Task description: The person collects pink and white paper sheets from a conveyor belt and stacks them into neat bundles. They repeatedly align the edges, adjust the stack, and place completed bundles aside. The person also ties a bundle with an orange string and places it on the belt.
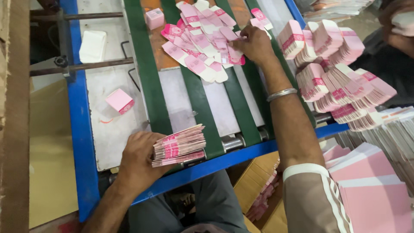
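My left hand point(138, 157) grips a thick stack of flat pink-and-white folded cartons point(179, 146), resting it on edge at the near end of the conveyor. My right hand point(255, 43), with a metal bangle on its wrist, reaches far up the belt and presses on a spread of loose flat cartons point(202, 39) lying overlapped across the green belts point(146, 73). Its fingers touch the right side of that spread.
Bundles of the same cartons point(340, 82) pile up on the right. An assembled pink box point(120, 101) lies on the grey side plate, another point(154, 18) at the top. The blue frame point(82, 129) edges the machine. Another person's hands point(399, 21) hold cartons at the top right.
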